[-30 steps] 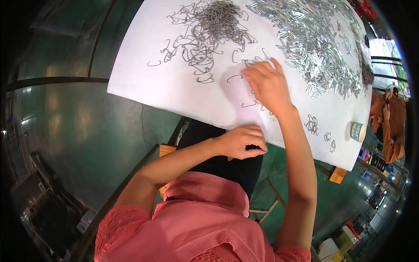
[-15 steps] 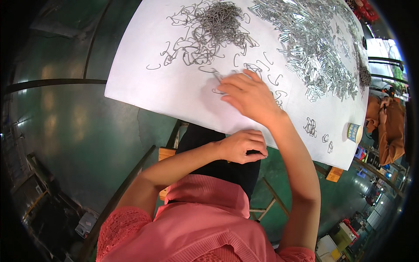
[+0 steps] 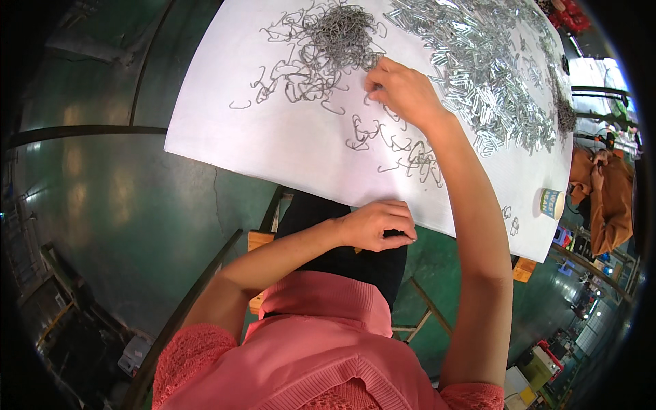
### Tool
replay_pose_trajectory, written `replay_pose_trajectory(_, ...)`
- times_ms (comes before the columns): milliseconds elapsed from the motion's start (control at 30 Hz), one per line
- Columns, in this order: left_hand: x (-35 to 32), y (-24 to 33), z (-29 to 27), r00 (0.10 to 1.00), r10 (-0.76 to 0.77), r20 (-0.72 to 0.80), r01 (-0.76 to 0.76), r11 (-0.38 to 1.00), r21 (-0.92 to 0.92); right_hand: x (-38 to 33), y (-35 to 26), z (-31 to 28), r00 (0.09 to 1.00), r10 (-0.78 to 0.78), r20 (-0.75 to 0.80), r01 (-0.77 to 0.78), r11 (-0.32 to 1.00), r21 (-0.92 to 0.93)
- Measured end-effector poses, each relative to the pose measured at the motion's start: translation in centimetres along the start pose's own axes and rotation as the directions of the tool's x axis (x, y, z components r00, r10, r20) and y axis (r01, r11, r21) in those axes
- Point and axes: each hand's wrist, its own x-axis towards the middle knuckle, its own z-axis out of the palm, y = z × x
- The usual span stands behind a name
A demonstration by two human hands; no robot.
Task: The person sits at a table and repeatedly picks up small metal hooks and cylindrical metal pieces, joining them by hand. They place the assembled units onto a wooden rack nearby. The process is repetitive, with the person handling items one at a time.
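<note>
In the head view, your right hand (image 3: 403, 89) reached to the upper middle, fingers pinched at the edge of the tangled wire hooks (image 3: 328, 41) on the white counter (image 3: 273, 147). A pull could have dragged out a whole clump. Your left hand (image 3: 379, 225) sat curled at the near edge; whether it held anything, I cannot tell.

head view | from above, facing down | near white table (image 3: 287, 147)

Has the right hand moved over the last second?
Yes. The right hand has travelled across the white table, away from the near edge, up to the dark wire-hook pile.
</note>
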Motion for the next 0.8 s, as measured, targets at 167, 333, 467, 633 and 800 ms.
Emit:
replay_pose_trajectory(167, -0.1, 0.0, -0.1, 1.0, 0.008, -0.002, -0.008, 1.0, 0.009, -1.0, 0.5, -0.8, 0.994, 0.106, 0.005, -0.106, 0.988, 0.112)
replay_pose_trajectory(333, -0.1, 0.0, 0.1, 1.0, -0.003, 0.01, 0.003, 1.0, 0.011, -0.4, 0.1, 0.2, 0.998, 0.056, 0.024, -0.059, 0.989, 0.136)
replay_pose_trajectory(467, -0.1, -0.1, 0.2, 1.0, -0.022, 0.011, 0.022, 1.0, 0.019, -0.8, -0.8, 1.0, 0.998, 0.028, 0.059, -0.027, 1.0, -0.014)
replay_pose_trajectory(633, -0.1, 0.2, 0.4, 0.999, -0.037, -0.017, 0.038, 0.999, 0.038, -2.8, -1.0, 1.7, 0.984, 0.172, -0.045, -0.153, 0.951, 0.269)
replay_pose_trajectory(800, -0.1, 0.3, 0.5, 0.999, -0.03, -0.02, 0.031, 0.998, 0.055, -4.4, -1.1, 1.4, 0.945, 0.321, -0.068, -0.26, 0.858, 0.442)
